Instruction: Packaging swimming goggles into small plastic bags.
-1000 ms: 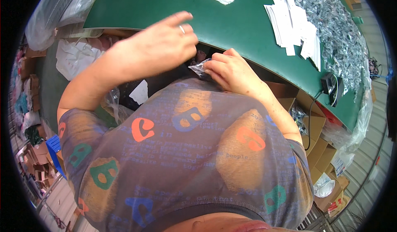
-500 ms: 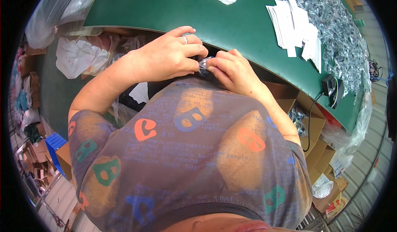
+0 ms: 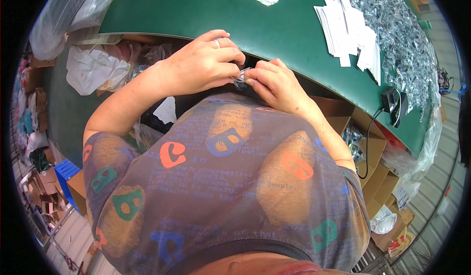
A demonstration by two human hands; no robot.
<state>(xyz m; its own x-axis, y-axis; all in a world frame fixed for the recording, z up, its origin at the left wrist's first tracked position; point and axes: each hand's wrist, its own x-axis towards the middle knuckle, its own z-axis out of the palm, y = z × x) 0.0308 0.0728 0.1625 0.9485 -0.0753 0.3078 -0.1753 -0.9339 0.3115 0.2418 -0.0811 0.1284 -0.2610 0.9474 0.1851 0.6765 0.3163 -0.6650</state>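
Both hands meet at the near edge of the green table, just in front of my shirt. My left hand [image 3: 208, 61], with a ring on one finger, bends its fingers round one side of a small clear plastic packet [image 3: 240, 80]. From the other side, my right hand [image 3: 277, 83] pinches the same packet between thumb and forefinger. Something dark shows through the shiny film, but what is inside I cannot make out. The fingers cover most of the packet.
Fanned white paper slips [image 3: 338, 27] lie at the table's right, beside a large heap of clear packets [image 3: 402, 44]. A black corded device [image 3: 394, 105] sits near the right edge. Cardboard boxes [image 3: 375, 152] stand below. A white plastic bag [image 3: 95, 66] is at left.
My left hand's fingers have shifted very slightly at the packet. My right hand stays almost still, and both keep their hold.
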